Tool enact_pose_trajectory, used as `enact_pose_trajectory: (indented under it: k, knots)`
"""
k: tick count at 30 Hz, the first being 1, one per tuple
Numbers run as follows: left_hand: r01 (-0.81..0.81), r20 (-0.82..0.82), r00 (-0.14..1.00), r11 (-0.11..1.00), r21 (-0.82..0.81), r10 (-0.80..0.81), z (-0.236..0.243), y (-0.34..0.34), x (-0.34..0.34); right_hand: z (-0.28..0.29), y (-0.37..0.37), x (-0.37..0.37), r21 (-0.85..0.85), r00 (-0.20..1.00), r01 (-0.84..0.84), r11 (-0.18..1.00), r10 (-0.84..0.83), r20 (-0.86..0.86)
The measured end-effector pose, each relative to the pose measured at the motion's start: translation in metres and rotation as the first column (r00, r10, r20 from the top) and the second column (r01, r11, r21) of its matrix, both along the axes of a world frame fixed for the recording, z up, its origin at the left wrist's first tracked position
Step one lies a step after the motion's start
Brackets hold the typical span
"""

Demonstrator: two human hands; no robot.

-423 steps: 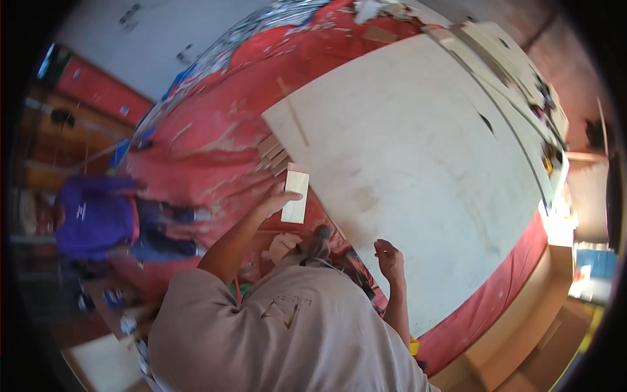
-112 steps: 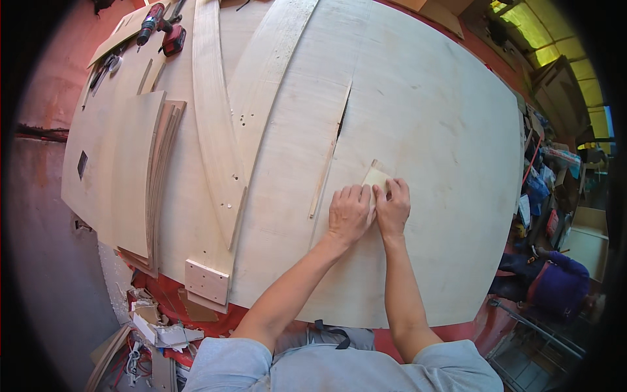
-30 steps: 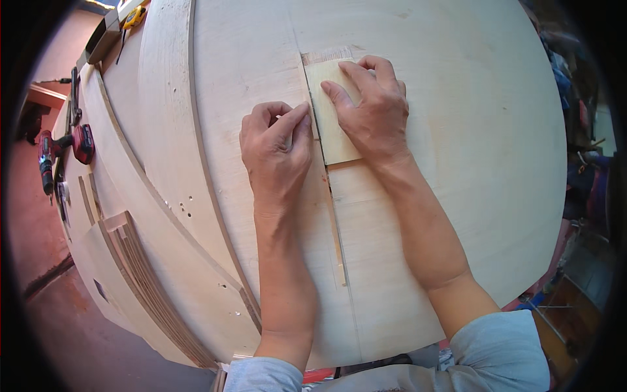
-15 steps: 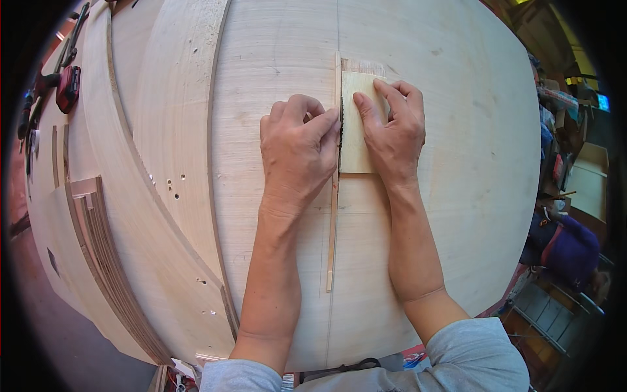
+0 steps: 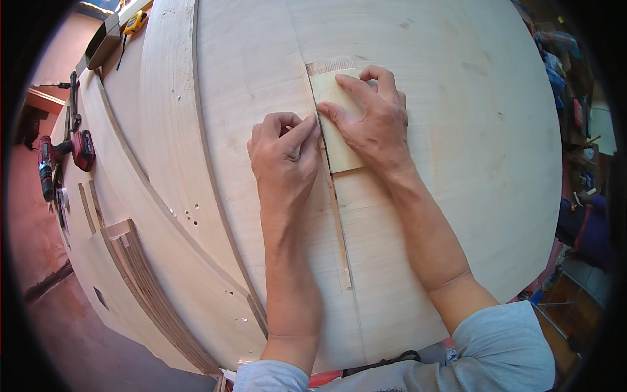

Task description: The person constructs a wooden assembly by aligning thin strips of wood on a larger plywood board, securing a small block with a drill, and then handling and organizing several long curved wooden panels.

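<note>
A small pale wooden board lies on the large plywood panel, a dark line running along its left edge. Against that edge sits a long thin wooden strip, reaching well below the board. My left hand is closed in a pinch, thumb and forefinger at the strip beside the board; the fingertips hide the exact contact. My right hand grips the board from the right, its thumb near the left edge and forefinger bent over the upper face. A rough, lighter patch shows above the board.
Long curved wooden pieces with several small holes lie to the left, beside stacked thin strips. Farther left are a red and black cordless drill and a yellow tape measure. Cluttered goods line the right side beyond the panel's edge.
The view has shifted and turned, so the board and strip appear slanted and farther left. The tape measure has come into view. Both hands stay at the strip and board.
</note>
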State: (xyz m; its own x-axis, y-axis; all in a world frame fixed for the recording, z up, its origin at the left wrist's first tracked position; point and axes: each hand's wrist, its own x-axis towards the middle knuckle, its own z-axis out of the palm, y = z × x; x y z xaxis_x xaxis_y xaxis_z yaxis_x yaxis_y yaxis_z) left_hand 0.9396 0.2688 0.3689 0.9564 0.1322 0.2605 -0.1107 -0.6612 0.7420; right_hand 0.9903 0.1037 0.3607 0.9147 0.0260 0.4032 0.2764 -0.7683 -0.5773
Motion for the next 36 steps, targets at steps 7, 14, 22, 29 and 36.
enact_pose_trajectory:
  k: [7,14,22,29,36]
  knots:
    - [-0.023,-0.013,1.000,0.999,-0.031,0.022,-0.0031,-0.0010,0.0005,0.0002,-0.0005,-0.0011,0.050,0.998,-0.034,0.998,0.036,-0.048]
    - [0.012,-0.036,0.999,0.999,-0.047,-0.014,-0.0018,0.0004,0.0006,-0.0022,0.0003,-0.0034,0.034,0.999,-0.041,0.999,0.042,-0.032]
    - [-0.017,-0.047,0.999,0.990,-0.143,0.010,-0.0011,-0.0051,-0.0001,-0.0037,-0.0003,-0.0047,0.055,0.999,-0.038,0.998,0.037,0.017]
    - [-0.001,-0.135,0.991,0.992,-0.126,-0.017,0.0002,-0.0003,-0.0003,-0.0038,0.0000,-0.0042,0.040,0.998,-0.054,0.998,0.052,0.026]
    - [-0.008,-0.053,0.999,0.983,-0.183,-0.002,-0.0037,-0.0015,0.0015,-0.0072,0.0006,-0.0045,0.020,0.998,-0.047,0.999,0.047,0.029]
